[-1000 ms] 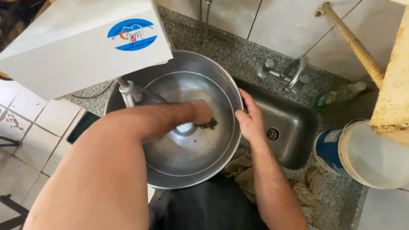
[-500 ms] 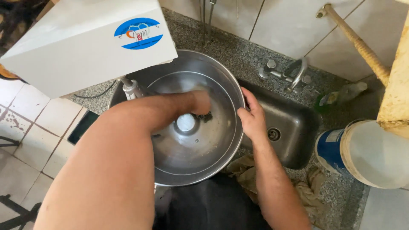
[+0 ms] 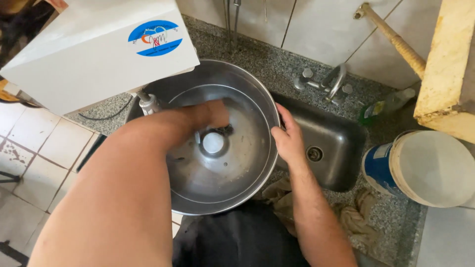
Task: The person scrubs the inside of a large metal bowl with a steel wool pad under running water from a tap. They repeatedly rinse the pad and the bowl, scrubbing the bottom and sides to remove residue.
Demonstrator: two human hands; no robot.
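A big round steel bowl (image 3: 247, 183) sits under a white machine head (image 3: 94, 54) on a grey stone counter. My left hand (image 3: 210, 114) reaches down inside the bowl, its fingers closed on a small dark scouring pad (image 3: 225, 130) pressed against the bowl floor beside the raised centre hub (image 3: 213, 143). My right hand (image 3: 288, 141) grips the bowl's right rim, fingers curled over the edge. My left forearm covers much of the bowl's left side.
A small steel sink (image 3: 331, 143) with a tap (image 3: 332, 83) lies right of the bowl. A white and blue bucket (image 3: 420, 168) stands at the right, crumpled rags (image 3: 354, 217) on the counter, a wooden handle (image 3: 396, 42) leans on the tiled wall.
My left hand has shifted slightly across the bowl floor around the centre hub with the pad. My right hand stays on the rim.
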